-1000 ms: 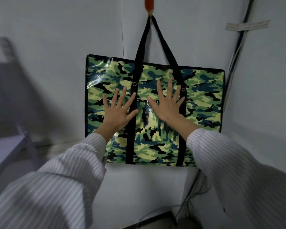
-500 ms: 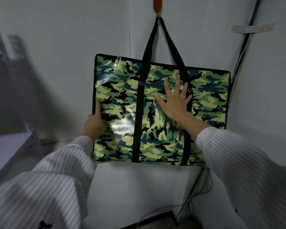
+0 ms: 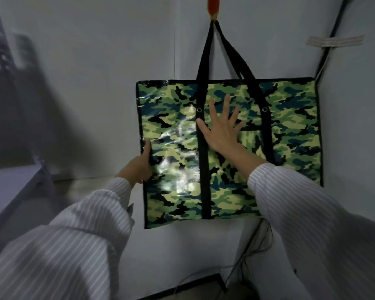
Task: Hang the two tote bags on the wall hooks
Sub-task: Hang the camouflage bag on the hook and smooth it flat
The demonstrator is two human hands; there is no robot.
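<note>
A glossy green camouflage tote bag (image 3: 290,135) hangs flat against the white wall, its black handles (image 3: 206,53) looped over an orange hook (image 3: 213,6) at the top. My right hand (image 3: 222,131) lies flat on the bag's front with fingers spread, over the left black strap. My left hand (image 3: 139,165) grips the bag's left edge, thumb on the front and fingers hidden behind it. Only one bag is in view.
The bag hangs in a wall corner; a dark cable (image 3: 327,46) runs down the corner, taped near the top, and loose wires (image 3: 247,252) trail to the floor below. A grey metal shelf unit (image 3: 11,185) stands at the left.
My left hand left the bag's front and took hold of its left edge. My right hand stays flat on the front. The view has shifted left, so the bag sits further right.
</note>
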